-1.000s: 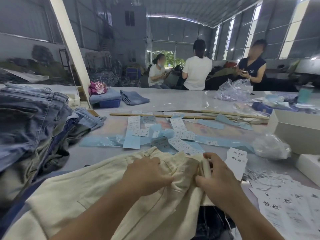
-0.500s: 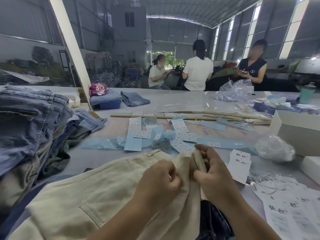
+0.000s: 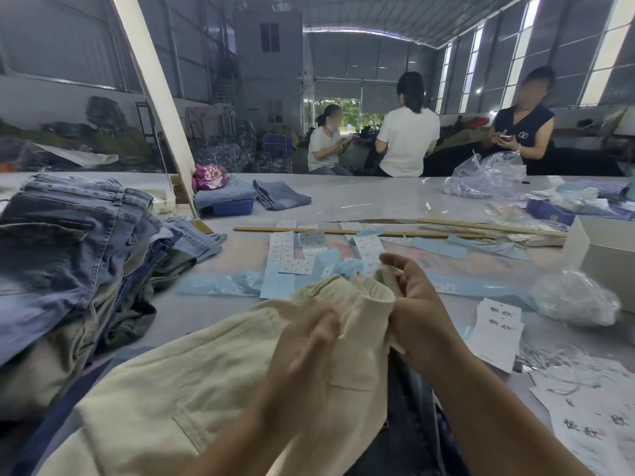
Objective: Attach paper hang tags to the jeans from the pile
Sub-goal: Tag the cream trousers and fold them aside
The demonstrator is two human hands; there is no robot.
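I hold the cream jeans [image 3: 213, 383] bunched between both hands, near me on the table [image 3: 360, 201]; my left hand [image 3: 302, 355] pinches the waistband fold, my right hand [image 3: 417, 304] curls round its raised edge; white hang tags [image 3: 498, 333] lie just right; the denim pile [image 3: 68, 255] sits left; the cloth is pale, stitched, pocketed.
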